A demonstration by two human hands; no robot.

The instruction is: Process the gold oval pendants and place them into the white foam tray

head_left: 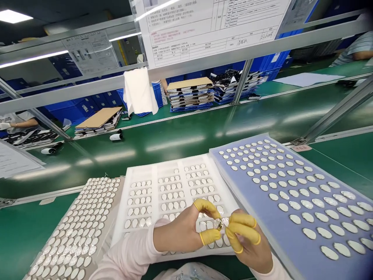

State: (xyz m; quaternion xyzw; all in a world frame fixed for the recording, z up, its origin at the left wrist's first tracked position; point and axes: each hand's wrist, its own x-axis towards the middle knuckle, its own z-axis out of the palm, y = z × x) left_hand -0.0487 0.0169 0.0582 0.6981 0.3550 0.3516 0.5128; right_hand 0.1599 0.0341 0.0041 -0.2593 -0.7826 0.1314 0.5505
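Note:
In the head view, both my hands meet above the white foam tray point(125, 217), with yellow finger cots on the fingertips. My left hand point(186, 229) pinches a small shiny metal-rimmed piece point(218, 224) between thumb and forefinger. Close against its right side, my right hand point(250, 243) has thumb and fingers pressed together; whatever sits between those tips is too small to make out. White oval pieces point(167, 195) stand in rows in the tray slots, and my hands and forearms hide part of the lower rows.
To the right, a blue-purple sheet point(279, 237) carries spaced white ovals. At left, a board point(112, 225) is packed with similar ovals. A metal frame rail point(96, 87) crosses ahead, holding a paper point(204, 31) and a white cloth point(140, 91). Behind are stacked sheets point(189, 95) and other people's arms.

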